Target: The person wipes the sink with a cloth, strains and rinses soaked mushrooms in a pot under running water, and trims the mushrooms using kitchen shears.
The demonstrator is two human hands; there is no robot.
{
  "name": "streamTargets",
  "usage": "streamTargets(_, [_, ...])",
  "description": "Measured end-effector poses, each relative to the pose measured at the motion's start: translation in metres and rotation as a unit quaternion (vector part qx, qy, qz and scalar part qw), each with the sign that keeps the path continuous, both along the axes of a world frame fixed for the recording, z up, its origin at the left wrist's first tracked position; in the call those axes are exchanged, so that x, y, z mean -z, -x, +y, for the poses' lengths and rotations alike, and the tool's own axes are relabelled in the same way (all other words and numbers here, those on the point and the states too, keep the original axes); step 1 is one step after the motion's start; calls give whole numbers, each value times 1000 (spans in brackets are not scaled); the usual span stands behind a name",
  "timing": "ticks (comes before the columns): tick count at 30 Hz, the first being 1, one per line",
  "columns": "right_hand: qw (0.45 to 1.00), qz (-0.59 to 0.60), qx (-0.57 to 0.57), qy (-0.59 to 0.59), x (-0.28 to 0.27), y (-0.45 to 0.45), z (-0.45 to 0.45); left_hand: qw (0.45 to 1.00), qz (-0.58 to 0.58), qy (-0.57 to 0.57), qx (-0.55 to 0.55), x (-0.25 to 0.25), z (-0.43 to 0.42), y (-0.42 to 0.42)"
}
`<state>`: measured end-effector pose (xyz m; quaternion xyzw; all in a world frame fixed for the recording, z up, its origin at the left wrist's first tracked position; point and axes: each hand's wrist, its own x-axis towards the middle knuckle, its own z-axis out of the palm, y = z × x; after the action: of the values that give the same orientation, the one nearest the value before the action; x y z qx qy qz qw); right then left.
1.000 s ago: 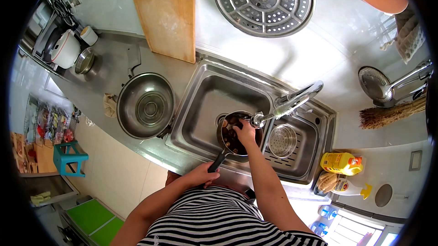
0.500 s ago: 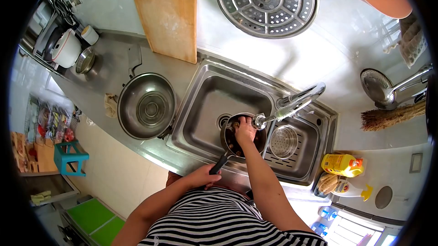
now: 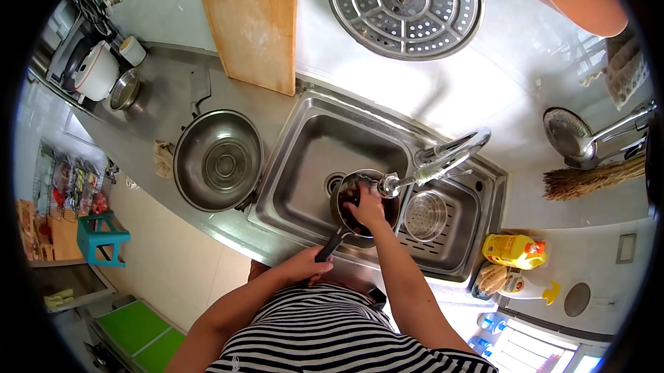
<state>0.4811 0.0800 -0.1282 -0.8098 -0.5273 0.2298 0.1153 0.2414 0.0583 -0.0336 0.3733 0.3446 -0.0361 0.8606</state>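
Observation:
In the larger sink basin (image 3: 304,158) sits a saucepan (image 3: 335,208) with a long black handle (image 3: 330,244). My left hand (image 3: 308,264) is wrapped round that handle at the front edge of the sink. My right hand (image 3: 367,207) reaches down inside the saucepan, fingers apart, among dark brown, roundish pieces (image 3: 354,225) whose kind I cannot make out. Its fingertips are partly hidden. Right above the pan hangs the head of the faucet (image 3: 389,185); whether water runs is unclear.
A round perforated steel basket (image 3: 425,216) stands in the smaller basin. Left of the sink lie a wok (image 3: 220,160) and a cleaver (image 3: 200,86); a cutting board (image 3: 252,37) leans on the wall. Yellow detergent (image 3: 513,251) and a spray bottle (image 3: 529,286) stand at the right.
My right hand has shifted slightly within the saucepan, its fingers now more spread. The left hand keeps its hold on the handle. The whole view has moved a little.

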Motion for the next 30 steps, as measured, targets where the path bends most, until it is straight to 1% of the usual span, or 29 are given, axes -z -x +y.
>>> streamTargets(1, [998,-15,-51,-43,0,3,-1,1000,-1,0,-1,0,0,0])
streamTargets(2, [989,120,-69,-47,-1,-2,1,1000,-8,6,-6,1,0,0])
streamTargets(5, [993,96,-71,-21,14,-10,11,1000,-11,16,-13,3,1,1])
streamTargets(6, [993,92,-35,-61,11,-9,13,1000,-6,20,-15,3,2,2])
streamTargets(7, [993,92,-35,-61,-3,-5,14,1000,-7,20,-15,3,3,2])
streamTargets(9, [989,74,-95,-89,-27,3,15,1000,-4,17,-11,1,4,2])
streamTargets(10, [986,40,-152,-57,-17,6,15,1000,-5,17,-11,1,4,2])
streamTargets(11, [986,39,-152,-57,-17,4,15,1000,-5,16,-9,1,5,1])
streamTargets(13, [979,21,-204,-13,-17,-1,19,1000,-5,13,-8,-2,5,2])
streamTargets(14, [983,45,-179,3,-12,-9,23,1000,-5,20,-14,-5,5,2])
streamTargets(15, [983,46,-179,3,-2,-14,22,999,-5,27,-19,-7,5,3])
streamTargets(17, [997,17,-55,-48,16,-22,17,999,-1,25,-21,-3,3,4])
streamTargets(18, [998,15,-34,-43,17,-24,13,999,1,22,-23,-1,3,4])
streamTargets(19, [998,12,-34,-41,2,-18,11,999,-2,23,-24,-1,4,3])
streamTargets(20, [999,-11,-5,35,-36,-2,10,1000,4,19,-19,-1,5,2])
streamTargets(21, [993,-34,25,110,-60,10,9,1000,10,15,-14,-1,6,2])
streamTargets(22, [991,-31,10,130,-62,15,6,1000,9,16,-15,2,6,2])
streamTargets(23, [991,-31,10,131,-51,11,3,1000,-2,3,-5,6,6,2])
streamTargets(24, [994,7,-58,96,-33,3,0,1000,-12,-10,5,9,5,3])
streamTargets(25, [990,45,-124,60,-26,-2,-1,1000,-11,-10,7,6,5,3])
streamTargets(27, [989,60,-113,71,-13,-12,0,1000,-2,11,4,0,6,3])
streamTargets(29, [999,20,-43,19,4,-20,3,1000,1,7,1,-3,6,4])
streamTargets(30, [999,5,-12,40,-1,-19,5,1000,3,4,-5,-4,6,4])
